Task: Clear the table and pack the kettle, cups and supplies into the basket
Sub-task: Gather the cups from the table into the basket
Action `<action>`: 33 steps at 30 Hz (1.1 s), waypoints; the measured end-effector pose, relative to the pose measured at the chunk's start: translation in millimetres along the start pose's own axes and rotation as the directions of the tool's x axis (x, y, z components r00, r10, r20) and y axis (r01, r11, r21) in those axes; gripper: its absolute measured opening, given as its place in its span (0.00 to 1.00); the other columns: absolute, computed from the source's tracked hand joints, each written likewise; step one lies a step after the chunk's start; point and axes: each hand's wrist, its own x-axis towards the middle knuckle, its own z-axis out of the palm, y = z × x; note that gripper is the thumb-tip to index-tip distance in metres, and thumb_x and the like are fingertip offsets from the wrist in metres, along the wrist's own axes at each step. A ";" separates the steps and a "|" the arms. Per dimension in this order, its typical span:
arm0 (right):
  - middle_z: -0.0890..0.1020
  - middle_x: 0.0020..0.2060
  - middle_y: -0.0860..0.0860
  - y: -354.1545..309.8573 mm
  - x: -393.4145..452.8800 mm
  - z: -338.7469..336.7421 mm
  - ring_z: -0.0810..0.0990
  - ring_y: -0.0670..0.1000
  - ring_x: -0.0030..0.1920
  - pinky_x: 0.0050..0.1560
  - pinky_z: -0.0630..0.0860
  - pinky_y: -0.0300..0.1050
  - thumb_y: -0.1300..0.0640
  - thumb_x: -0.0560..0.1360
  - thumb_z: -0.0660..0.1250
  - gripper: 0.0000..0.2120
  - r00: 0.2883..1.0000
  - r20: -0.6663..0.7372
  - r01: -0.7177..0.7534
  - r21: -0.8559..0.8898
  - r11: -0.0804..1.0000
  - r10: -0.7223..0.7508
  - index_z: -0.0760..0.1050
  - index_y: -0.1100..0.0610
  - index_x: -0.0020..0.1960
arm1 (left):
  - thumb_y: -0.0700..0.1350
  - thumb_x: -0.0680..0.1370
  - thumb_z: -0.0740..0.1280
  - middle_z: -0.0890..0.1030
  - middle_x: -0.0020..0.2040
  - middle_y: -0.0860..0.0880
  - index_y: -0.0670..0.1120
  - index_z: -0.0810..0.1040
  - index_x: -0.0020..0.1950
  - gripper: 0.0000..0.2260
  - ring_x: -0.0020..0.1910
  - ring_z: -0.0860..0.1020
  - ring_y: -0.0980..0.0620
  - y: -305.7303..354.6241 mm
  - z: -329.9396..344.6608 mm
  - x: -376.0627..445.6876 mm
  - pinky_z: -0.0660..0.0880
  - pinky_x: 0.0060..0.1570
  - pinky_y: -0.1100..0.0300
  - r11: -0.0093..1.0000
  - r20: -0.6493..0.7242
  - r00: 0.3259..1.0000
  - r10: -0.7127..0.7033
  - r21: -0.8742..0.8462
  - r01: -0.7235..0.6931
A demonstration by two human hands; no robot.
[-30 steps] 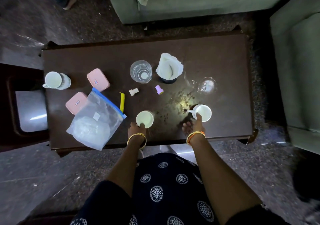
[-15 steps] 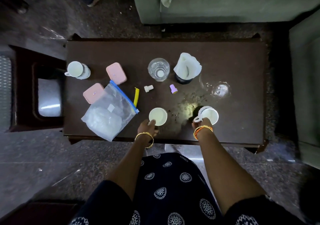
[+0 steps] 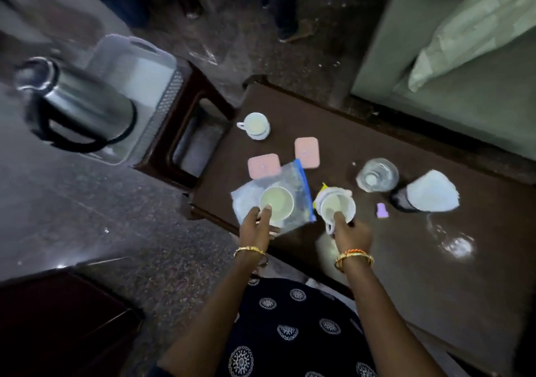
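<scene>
**Two cups lifted, basket waiting off to the left**

The person stands at the dark wooden table (image 3: 362, 260) with a cup in each hand. The left hand (image 3: 256, 228) has its grip pinched on the rim of a plain white ceramic cup (image 3: 276, 203), which hangs above the clear zip bag with a blue seal (image 3: 293, 179). The right hand (image 3: 349, 233) is clasped on a second white cup with a handle (image 3: 336, 206), thumb over its near edge. Both cups look raised clear of the table, though the blur makes that hard to swear to.

I judge this to be the cup-clearing step, with the carry just under way. Well to the left of both grips, beyond the table's end, the pale translucent plastic basket (image 3: 150, 66) sits on a dark wooden stool (image 3: 200, 86); the shiny steel kettle with a black handle (image 3: 75, 106) appears to stand in it already. The next move calls for swinging both cups leftward and setting them down upright beside the kettle without knocking it.

Counted: three white cups in all, the third (image 3: 255, 125) on the table ahead of the left grip; two pink square lidded boxes (image 3: 264, 165); one zip bag; one clear drinking glass (image 3: 377, 174); one dark holder with white paper (image 3: 429, 192); one small lilac cap (image 3: 382, 210) just right of the right grip.
</scene>
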 end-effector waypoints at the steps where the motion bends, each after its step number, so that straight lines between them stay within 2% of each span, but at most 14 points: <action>1: 0.83 0.40 0.65 -24.6 -3.5 16.7 0.80 0.63 0.46 0.48 0.76 0.53 0.58 0.72 0.66 0.11 0.998 0.015 0.064 -0.021 0.998 -0.064 0.80 0.67 0.43 | 0.48 0.79 0.61 0.75 0.40 0.50 0.47 0.70 0.40 0.09 0.24 0.78 0.57 10.8 -14.6 9.2 0.72 0.28 0.61 1.000 -0.040 0.999 0.022 -0.017 -0.023; 3: 0.82 0.39 0.64 -73.9 -8.8 47.7 0.80 0.62 0.44 0.42 0.72 0.46 0.58 0.72 0.66 0.11 0.984 0.050 0.176 -0.064 0.982 -0.173 0.79 0.67 0.42 | 0.48 0.79 0.61 0.75 0.39 0.45 0.47 0.68 0.38 0.11 0.21 0.76 0.57 36.8 -42.6 31.7 0.70 0.25 0.62 0.997 -0.116 0.992 0.044 -0.054 -0.051; 6: 0.81 0.39 0.63 -146.9 -17.6 104.8 0.77 0.61 0.42 0.39 0.64 0.42 0.56 0.73 0.65 0.12 0.951 0.094 0.306 -0.124 0.944 -0.295 0.79 0.65 0.43 | 0.49 0.79 0.60 0.77 0.39 0.38 0.47 0.70 0.37 0.12 0.28 0.78 0.47 82.7 -91.0 78.8 0.73 0.32 0.56 0.993 -0.207 0.978 0.031 -0.101 -0.053; 9: 0.81 0.39 0.63 -209.2 -20.8 165.3 0.80 0.62 0.47 0.39 0.67 0.45 0.56 0.73 0.65 0.12 0.903 0.167 0.417 -0.110 0.903 -0.396 0.79 0.65 0.42 | 0.49 0.79 0.58 0.77 0.40 0.40 0.47 0.69 0.38 0.12 0.28 0.75 0.47 133.3 -136.5 131.2 0.72 0.32 0.58 0.985 -0.283 0.959 0.030 -0.157 -0.077; 11: 0.79 0.35 0.57 -246.6 -23.7 218.1 0.80 0.59 0.46 0.37 0.66 0.41 0.56 0.73 0.65 0.10 0.874 0.240 0.457 -0.110 0.883 -0.422 0.80 0.63 0.42 | 0.48 0.79 0.57 0.77 0.43 0.39 0.43 0.72 0.44 0.10 0.30 0.76 0.44 166.1 -172.5 177.0 0.75 0.37 0.55 0.983 -0.320 0.947 0.024 -0.167 -0.081; 12: 0.79 0.35 0.55 -262.8 -23.7 244.6 0.80 0.58 0.47 0.39 0.68 0.39 0.56 0.73 0.65 0.10 0.858 0.282 0.473 -0.110 0.874 -0.429 0.80 0.63 0.43 | 0.48 0.79 0.57 0.79 0.46 0.36 0.40 0.73 0.49 0.12 0.36 0.78 0.40 180.2 -189.1 200.5 0.77 0.44 0.52 0.986 -0.340 0.940 0.025 -0.146 -0.079; 14: 0.82 0.40 0.58 -288.2 -18.4 294.3 0.80 0.60 0.52 0.51 0.74 0.45 0.55 0.74 0.64 0.13 0.822 0.359 0.518 -0.147 0.843 -0.443 0.81 0.64 0.45 | 0.48 0.78 0.57 0.78 0.56 0.33 0.35 0.73 0.57 0.18 0.52 0.79 0.35 202.4 -214.2 241.1 0.76 0.57 0.46 0.996 -0.368 0.930 0.007 -0.084 -0.040; 16: 0.82 0.52 0.63 -305.8 -12.1 341.5 0.78 0.62 0.57 0.58 0.72 0.50 0.53 0.75 0.62 0.17 0.803 0.403 0.555 -0.239 0.797 -0.439 0.79 0.66 0.52 | 0.48 0.79 0.56 0.76 0.61 0.34 0.35 0.72 0.61 0.19 0.60 0.76 0.36 216.0 -232.1 279.7 0.73 0.62 0.48 1.000 -0.370 0.929 0.002 -0.023 -0.012; 18: 0.76 0.61 0.65 -316.5 -5.7 377.7 0.73 0.63 0.62 0.62 0.69 0.50 0.52 0.76 0.59 0.21 0.820 0.402 0.548 -0.348 0.761 -0.406 0.76 0.66 0.59 | 0.48 0.80 0.55 0.75 0.64 0.35 0.35 0.72 0.64 0.20 0.63 0.74 0.38 226.2 -241.9 308.6 0.71 0.63 0.52 0.999 -0.358 0.934 -0.013 0.045 0.031; 21: 0.69 0.67 0.63 -326.4 4.0 416.0 0.64 0.62 0.68 0.69 0.61 0.50 0.52 0.77 0.56 0.23 0.852 0.370 0.515 -0.468 0.718 -0.370 0.70 0.67 0.65 | 0.48 0.80 0.54 0.75 0.65 0.35 0.34 0.72 0.64 0.21 0.64 0.73 0.37 235.1 -252.5 340.8 0.71 0.64 0.50 0.995 -0.335 0.942 -0.032 0.081 0.063; 24: 0.64 0.72 0.58 -328.6 12.9 437.4 0.59 0.59 0.72 0.73 0.56 0.55 0.52 0.76 0.56 0.23 0.887 0.328 0.458 -0.535 0.710 -0.325 0.69 0.62 0.67 | 0.47 0.81 0.53 0.73 0.67 0.35 0.34 0.70 0.66 0.21 0.66 0.71 0.38 236.3 -257.8 357.6 0.68 0.66 0.51 0.985 -0.298 0.953 -0.047 0.146 0.094; 28: 0.59 0.74 0.54 -327.3 16.5 454.1 0.56 0.58 0.74 0.72 0.57 0.59 0.52 0.75 0.58 0.23 0.934 0.205 0.356 -0.581 0.732 -0.292 0.69 0.61 0.67 | 0.48 0.81 0.50 0.73 0.67 0.37 0.35 0.69 0.67 0.22 0.67 0.70 0.38 240.6 -259.8 369.4 0.67 0.68 0.52 0.959 -0.246 0.966 -0.081 0.243 0.143; 33: 0.57 0.76 0.53 -322.6 16.1 468.4 0.52 0.55 0.76 0.71 0.55 0.59 0.52 0.75 0.60 0.21 0.936 0.090 0.312 -0.655 0.688 -0.339 0.71 0.57 0.66 | 0.48 0.82 0.47 0.72 0.68 0.36 0.34 0.69 0.66 0.23 0.68 0.69 0.40 241.3 -257.6 376.0 0.63 0.69 0.54 0.920 -0.212 0.973 -0.087 0.357 0.160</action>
